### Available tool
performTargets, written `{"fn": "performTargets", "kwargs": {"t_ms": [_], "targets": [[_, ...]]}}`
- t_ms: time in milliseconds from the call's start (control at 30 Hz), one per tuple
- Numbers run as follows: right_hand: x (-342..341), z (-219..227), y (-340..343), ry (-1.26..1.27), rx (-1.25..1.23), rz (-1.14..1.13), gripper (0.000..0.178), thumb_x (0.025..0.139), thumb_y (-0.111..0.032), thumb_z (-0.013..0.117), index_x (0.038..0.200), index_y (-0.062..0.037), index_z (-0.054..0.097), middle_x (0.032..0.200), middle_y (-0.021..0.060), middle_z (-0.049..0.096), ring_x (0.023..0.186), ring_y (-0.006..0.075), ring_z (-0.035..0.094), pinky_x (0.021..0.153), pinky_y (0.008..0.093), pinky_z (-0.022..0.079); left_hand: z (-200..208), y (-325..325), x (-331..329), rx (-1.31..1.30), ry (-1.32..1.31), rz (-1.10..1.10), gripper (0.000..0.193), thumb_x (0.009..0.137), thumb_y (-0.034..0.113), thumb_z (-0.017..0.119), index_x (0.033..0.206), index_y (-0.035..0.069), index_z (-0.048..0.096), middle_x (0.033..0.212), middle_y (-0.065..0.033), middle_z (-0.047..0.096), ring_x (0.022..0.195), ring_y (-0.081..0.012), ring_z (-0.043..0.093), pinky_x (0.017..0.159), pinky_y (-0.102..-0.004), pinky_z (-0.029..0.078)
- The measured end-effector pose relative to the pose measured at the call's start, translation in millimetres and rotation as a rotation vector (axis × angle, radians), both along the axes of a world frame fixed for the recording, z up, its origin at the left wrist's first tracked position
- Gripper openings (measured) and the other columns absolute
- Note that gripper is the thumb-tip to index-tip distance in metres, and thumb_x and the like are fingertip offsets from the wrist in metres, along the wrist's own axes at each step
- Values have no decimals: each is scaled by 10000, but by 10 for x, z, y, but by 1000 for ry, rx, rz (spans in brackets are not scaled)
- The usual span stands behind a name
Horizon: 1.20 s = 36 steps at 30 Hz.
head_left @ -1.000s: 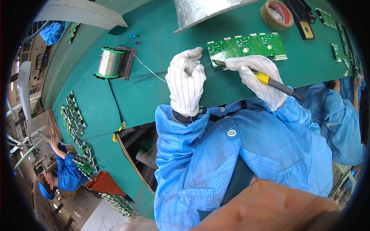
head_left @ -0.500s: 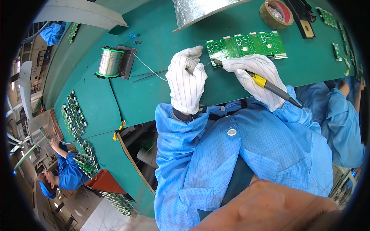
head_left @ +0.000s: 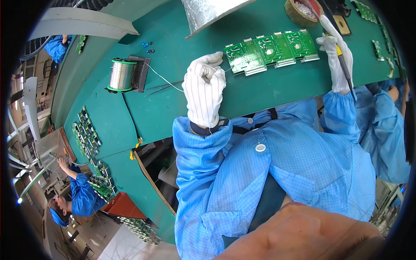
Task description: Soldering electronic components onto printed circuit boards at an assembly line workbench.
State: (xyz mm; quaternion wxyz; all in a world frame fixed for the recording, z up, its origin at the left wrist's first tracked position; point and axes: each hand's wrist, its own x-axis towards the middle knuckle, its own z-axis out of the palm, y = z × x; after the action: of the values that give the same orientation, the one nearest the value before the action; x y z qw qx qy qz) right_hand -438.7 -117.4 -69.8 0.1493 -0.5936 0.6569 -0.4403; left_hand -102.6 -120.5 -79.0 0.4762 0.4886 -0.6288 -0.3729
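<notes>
In a white striped glove, my left hand (head_left: 205,89) is closed on a thin solder wire (head_left: 164,78), whose short end sticks out toward the left edge of the green circuit boards (head_left: 271,53). These boards lie joined in a row on the bench. My right hand (head_left: 336,63), gloved too, grips a soldering iron (head_left: 345,69) with a yellow band and dark handle. It is right of the boards, with the iron's front end by a round tape-roll cup (head_left: 299,16) of pale shavings; the tip itself is hard to make out. The wire runs back to a solder spool (head_left: 122,76).
Tweezers (head_left: 158,89) lie left of my left hand. A silvery foil-like sheet (head_left: 208,15) stands behind the boards. A dark iron stand (head_left: 342,25) is at the back right. More boards (head_left: 89,134) line the left bench, where another person (head_left: 82,195) works.
My right hand has lifted the soldering iron off the boards' left end and moved right and back to the cup. My left hand stays almost in place with the solder wire.
</notes>
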Motion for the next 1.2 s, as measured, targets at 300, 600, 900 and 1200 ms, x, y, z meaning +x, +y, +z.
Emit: {"fn": "performTargets", "kwargs": {"t_ms": [300,600,900,1200], "targets": [[254,188,61,9,-38,-44,518,1033,-478,492,1278,-58,672,867,47,693,803,118,593,812,274,476,-40,-21,30,14,-74,-7,168,868,54,631,743,2,531,1141,-218,686,1000,-248,667,892,-346,520],[969,73,292,13,-290,595,168,909,-121,649,1049,-77,729,1067,51,743,909,203,692,865,344,515,-14,-29,35,29,-65,-25,148,875,87,637,793,-13,566,1143,-205,689,1008,-240,664,907,-351,518],[842,124,408,-216,-88,393,170,990,-140,579,1048,-46,708,965,70,726,646,120,616,669,282,524,4,-9,42,28,-73,-74,182,871,88,631,756,5,517,1149,-218,680,1003,-272,674,901,-369,523],[662,93,430,-293,-71,319,227,1030,-121,508,1124,-13,685,867,59,690,590,65,561,587,225,489,-21,-24,53,46,-54,-92,170,875,101,628,772,-7,544,1169,-228,674,1038,-271,667,943,-373,502]]}}
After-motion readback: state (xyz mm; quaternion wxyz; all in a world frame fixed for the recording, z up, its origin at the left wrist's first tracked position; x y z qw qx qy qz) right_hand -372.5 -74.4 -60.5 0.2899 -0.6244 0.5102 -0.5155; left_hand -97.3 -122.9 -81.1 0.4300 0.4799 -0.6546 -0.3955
